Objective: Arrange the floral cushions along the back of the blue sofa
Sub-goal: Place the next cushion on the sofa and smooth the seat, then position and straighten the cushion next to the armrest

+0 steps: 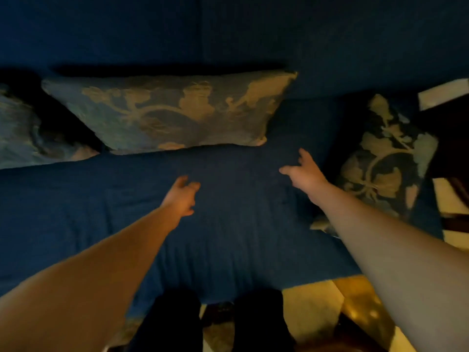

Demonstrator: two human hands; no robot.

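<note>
The blue sofa point(228, 224) fills most of the view, its backrest at the top. A floral cushion point(172, 113) leans against the backrest in the middle. Another floral cushion point(28, 133) lies at the far left, partly cut off by the frame. A third floral cushion point(385, 158) lies on the seat at the right end, turned lengthwise. My left hand point(181, 195) hovers open above the seat, below the middle cushion. My right hand point(303, 171) is open with spread fingers, between the middle cushion and the right one, holding nothing.
Tiled floor point(317, 306) shows beyond the sofa's front edge at the bottom right. My dark trouser legs point(215, 323) stand against the sofa front. Dark furniture point(449, 138) and pale floor lie past the sofa's right end.
</note>
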